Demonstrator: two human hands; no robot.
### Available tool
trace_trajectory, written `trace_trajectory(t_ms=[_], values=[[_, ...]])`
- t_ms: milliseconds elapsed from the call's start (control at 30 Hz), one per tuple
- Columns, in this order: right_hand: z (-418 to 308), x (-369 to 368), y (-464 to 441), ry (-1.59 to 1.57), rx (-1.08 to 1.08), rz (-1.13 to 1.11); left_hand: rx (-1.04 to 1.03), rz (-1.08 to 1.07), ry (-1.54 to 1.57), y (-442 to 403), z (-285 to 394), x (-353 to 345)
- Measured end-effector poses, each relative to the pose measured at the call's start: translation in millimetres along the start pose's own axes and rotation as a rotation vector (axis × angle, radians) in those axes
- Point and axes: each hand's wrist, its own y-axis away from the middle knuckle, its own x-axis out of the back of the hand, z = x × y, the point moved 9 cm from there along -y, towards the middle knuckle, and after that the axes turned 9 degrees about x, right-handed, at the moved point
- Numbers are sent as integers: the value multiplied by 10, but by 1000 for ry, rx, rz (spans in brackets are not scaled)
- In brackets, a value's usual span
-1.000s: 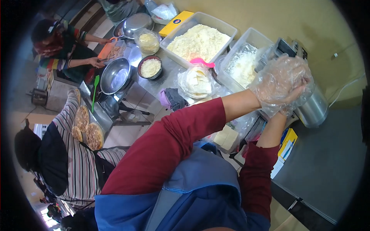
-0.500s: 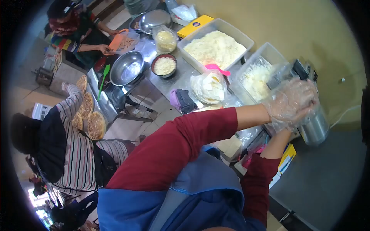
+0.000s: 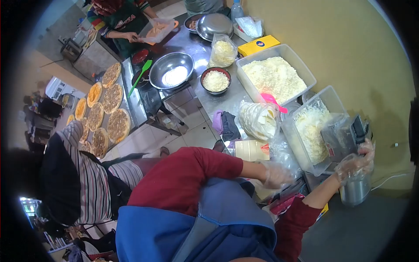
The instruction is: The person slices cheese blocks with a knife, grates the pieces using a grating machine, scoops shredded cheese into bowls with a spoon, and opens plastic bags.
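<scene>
My right hand [image 3: 355, 165], in a clear plastic glove, grips the electric grating machine [image 3: 338, 137] beside its metal cylinder [image 3: 354, 192]. The machine's grey outlet hangs over a plastic tub of grated white cheese [image 3: 310, 126]. My left hand [image 3: 279, 175], gloved too, is over the near edge of the table, beside crumpled clear plastic [image 3: 281, 153]. Motion blurs its fingers, and I cannot make out anything in it. A pale block [image 3: 251, 149] lies behind my left wrist. Beyond it sits a plastic bag of white pieces [image 3: 258, 120].
A larger tub of grated cheese [image 3: 277, 76] stands by the wall with a pink scoop [image 3: 274, 102]. Further off are a bowl of grated cheese [image 3: 215, 81] and a steel bowl [image 3: 171, 71]. Topped flatbreads [image 3: 118, 125] lie near a co-worker in stripes [image 3: 98, 174]. Another person holds a container [image 3: 156, 30].
My left hand has left the grating machine and moved back to the left and down. My right hand stays at the machine. The view has shifted, and the far person's container is now tilted differently.
</scene>
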Motion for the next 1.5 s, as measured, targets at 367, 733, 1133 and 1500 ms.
trace_trajectory(t_ms=[367,733,1133,1500], values=[[-103,-13,190,-38,295,-64,11,188,-59,13,-286,-852],[110,31,-427,117,56,-96,127,86,142,-93,-428,-508],[986,60,-1321,-302,-258,-110,165,-64,173,-318,-574,-412],[1609,127,-1721,-264,-276,-155,72,141,401,-267,-420,241]])
